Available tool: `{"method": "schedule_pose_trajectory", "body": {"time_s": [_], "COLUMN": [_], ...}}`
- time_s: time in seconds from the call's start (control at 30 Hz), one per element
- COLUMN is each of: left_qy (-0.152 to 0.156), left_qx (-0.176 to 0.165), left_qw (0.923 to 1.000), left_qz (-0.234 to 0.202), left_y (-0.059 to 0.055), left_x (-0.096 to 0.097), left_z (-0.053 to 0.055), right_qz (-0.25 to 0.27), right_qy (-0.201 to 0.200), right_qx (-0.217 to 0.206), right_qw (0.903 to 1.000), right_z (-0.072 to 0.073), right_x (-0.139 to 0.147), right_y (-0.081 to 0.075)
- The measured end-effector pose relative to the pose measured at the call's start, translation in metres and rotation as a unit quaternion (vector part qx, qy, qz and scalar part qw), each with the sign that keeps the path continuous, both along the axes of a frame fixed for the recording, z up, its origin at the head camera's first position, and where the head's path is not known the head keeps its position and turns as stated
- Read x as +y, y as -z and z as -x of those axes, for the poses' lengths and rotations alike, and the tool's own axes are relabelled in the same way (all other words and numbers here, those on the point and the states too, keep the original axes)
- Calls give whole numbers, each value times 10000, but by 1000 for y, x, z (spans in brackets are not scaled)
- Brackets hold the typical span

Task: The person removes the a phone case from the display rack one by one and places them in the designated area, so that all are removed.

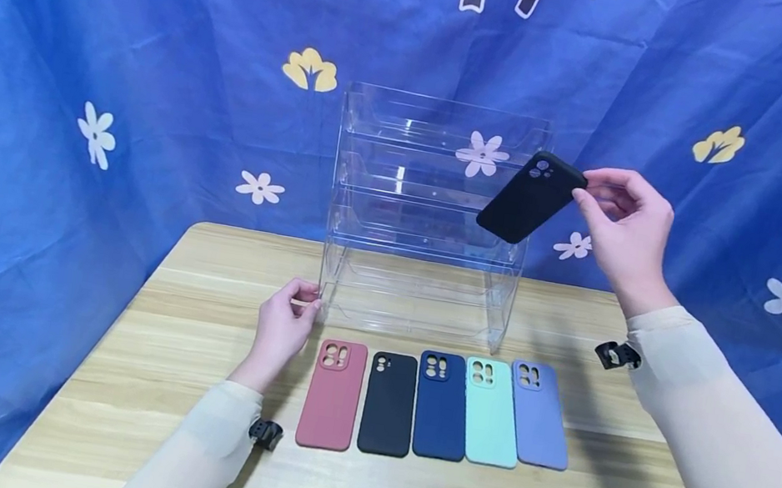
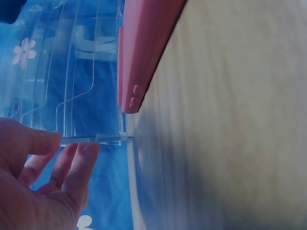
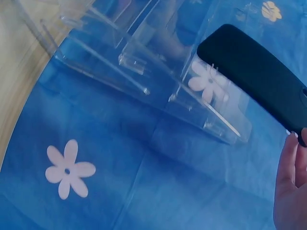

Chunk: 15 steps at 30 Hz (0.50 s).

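Note:
My right hand (image 1: 630,221) pinches a black phone case (image 1: 530,199) by its upper corner and holds it tilted in the air, overlapping the right side of a clear plastic display rack (image 1: 412,327) in the head view. In the right wrist view the case (image 3: 254,72) slants across the rack's tiers. Low on the rack's left side, my left hand (image 1: 285,325) grips the edge of the side panel. The left wrist view has its thumb and fingertips (image 2: 88,149) on either side of that thin panel (image 2: 112,139).
In front of the rack several phone cases lie in a row: pink (image 1: 329,403), black (image 1: 388,412), dark blue (image 1: 441,416), mint (image 1: 495,420) and lavender (image 1: 542,425). They rest on a wooden table (image 1: 183,415). A blue patterned curtain (image 1: 195,80) hangs behind.

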<state>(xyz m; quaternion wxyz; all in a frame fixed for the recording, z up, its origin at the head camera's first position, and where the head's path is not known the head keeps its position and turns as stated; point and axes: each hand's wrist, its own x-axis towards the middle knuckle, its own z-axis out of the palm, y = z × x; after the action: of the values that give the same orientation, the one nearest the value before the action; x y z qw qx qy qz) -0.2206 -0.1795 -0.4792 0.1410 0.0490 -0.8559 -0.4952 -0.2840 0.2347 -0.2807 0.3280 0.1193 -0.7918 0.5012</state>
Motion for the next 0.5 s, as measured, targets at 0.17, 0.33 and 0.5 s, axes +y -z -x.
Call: {"method": "schedule_pose_trajectory", "body": {"time_s": [0.17, 0.33, 0.5], "left_qy": [-7, 3, -9], "left_qx": [10, 23, 6], "left_qw": [10000, 10000, 10000], "left_qz": [10, 32, 27], "left_y": [2, 2, 1], "left_x": [1, 1, 1], "left_z": [0, 1, 1], "right_qz": [144, 129, -26], "right_qy": [34, 211, 361], "right_qx": [-156, -321, -732], "right_qw": [9998, 9992, 9967], "right_z": [-8, -16, -22], "right_x": [17, 39, 61], "right_y": [-1, -7, -8]}}
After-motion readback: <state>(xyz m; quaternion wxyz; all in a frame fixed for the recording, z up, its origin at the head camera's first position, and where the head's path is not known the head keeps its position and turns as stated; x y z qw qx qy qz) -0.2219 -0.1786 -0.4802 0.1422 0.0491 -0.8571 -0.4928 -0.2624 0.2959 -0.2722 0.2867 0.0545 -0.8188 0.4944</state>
